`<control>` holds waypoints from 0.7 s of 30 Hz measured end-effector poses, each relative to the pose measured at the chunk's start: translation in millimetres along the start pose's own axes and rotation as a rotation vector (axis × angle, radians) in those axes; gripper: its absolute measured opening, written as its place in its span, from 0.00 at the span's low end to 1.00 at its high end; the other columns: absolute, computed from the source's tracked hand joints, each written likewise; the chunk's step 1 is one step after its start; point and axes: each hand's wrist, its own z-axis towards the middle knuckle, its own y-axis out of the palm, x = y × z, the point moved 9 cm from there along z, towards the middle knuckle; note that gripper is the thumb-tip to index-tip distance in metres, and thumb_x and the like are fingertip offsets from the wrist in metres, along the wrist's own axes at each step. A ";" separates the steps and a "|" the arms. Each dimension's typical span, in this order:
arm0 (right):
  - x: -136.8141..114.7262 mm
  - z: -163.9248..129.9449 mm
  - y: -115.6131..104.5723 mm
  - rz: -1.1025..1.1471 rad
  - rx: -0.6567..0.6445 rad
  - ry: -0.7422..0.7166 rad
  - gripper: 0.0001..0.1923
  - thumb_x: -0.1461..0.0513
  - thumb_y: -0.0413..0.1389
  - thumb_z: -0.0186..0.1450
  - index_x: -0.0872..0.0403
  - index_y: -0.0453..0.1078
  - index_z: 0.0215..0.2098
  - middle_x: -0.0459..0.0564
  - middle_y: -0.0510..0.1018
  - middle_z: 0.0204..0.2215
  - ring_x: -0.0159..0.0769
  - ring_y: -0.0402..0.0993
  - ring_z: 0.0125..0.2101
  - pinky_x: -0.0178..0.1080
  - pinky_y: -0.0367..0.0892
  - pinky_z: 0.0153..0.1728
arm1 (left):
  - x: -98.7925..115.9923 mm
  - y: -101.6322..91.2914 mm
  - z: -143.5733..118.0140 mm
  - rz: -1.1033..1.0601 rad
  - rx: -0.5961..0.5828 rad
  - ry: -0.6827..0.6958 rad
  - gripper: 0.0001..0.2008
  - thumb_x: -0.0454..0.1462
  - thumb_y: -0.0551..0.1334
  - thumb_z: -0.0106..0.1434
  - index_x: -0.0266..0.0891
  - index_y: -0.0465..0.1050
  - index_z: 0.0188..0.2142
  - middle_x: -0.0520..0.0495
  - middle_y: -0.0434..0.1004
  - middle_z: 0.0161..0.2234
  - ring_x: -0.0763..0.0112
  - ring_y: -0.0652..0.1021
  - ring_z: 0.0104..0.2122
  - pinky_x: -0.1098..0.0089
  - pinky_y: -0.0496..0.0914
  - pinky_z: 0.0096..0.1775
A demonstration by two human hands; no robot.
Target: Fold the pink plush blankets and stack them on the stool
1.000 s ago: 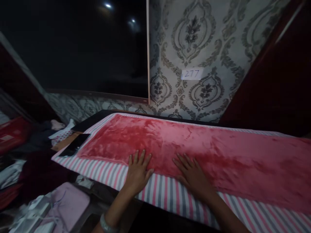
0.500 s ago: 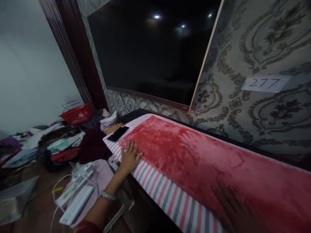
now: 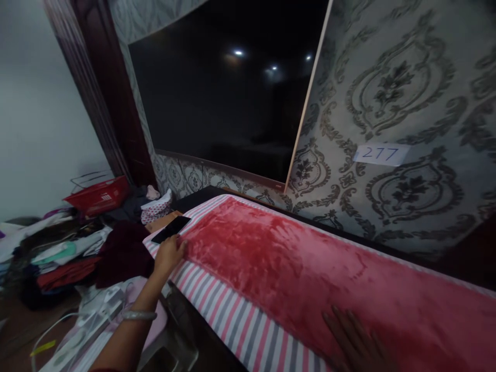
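Note:
A red plush cloth (image 3: 271,243) lies over a pink, grey and white striped cloth (image 3: 225,307), which shows as a border along the near side and far left end. My left hand (image 3: 169,254) is at the far left end, at the lower edge of a black phone (image 3: 171,229) that lies on the striped border. Its thumb stands apart from the slightly bent fingers; the fingertips are hard to make out. My right hand (image 3: 354,338) rests flat on the red plush at the near side, fingers stretched and holding nothing.
Behind the dark table (image 3: 201,194) a large television (image 3: 232,103) hangs on the patterned wall. A paper marked 277 (image 3: 382,154) is stuck there. To the left are a red basket (image 3: 98,196), piled clothes (image 3: 70,258) and a pink stool (image 3: 155,323) with white power strips (image 3: 89,325).
My left hand has moved from the red plush toward the far left end, to the phone, its fingers less spread. My right hand stays flat on the plush. The view has shifted slightly.

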 end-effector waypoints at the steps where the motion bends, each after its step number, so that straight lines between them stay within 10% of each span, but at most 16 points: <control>1: -0.3 2.0 -0.8 0.012 -0.021 0.006 0.29 0.51 0.47 0.67 0.35 0.60 0.67 0.44 0.67 0.64 0.56 0.67 0.60 0.60 0.70 0.49 | -0.7 -0.8 3.8 -0.025 -0.002 -0.022 0.23 0.46 0.58 0.61 0.33 0.73 0.50 0.33 0.79 0.47 0.48 0.77 0.50 0.57 0.69 0.52; 12: -4.0 17.7 -14.1 0.188 -0.203 0.108 0.30 0.52 0.48 0.69 0.35 0.53 0.69 0.45 0.62 0.67 0.56 0.63 0.63 0.65 0.63 0.57 | 8.1 -13.4 5.3 -0.601 -0.060 -0.272 0.14 0.40 0.72 0.44 0.42 0.66 0.22 0.46 0.74 0.21 0.49 0.79 0.33 0.62 0.72 0.32; 21: -7.5 26.5 -25.7 0.244 -0.307 0.234 0.29 0.52 0.50 0.70 0.36 0.55 0.68 0.46 0.57 0.69 0.54 0.54 0.67 0.66 0.54 0.63 | 92.8 -17.5 -2.7 -1.246 -0.138 -0.281 0.06 0.29 0.65 0.47 0.36 0.71 0.26 0.49 0.76 0.22 0.72 0.75 0.22 0.71 0.74 0.29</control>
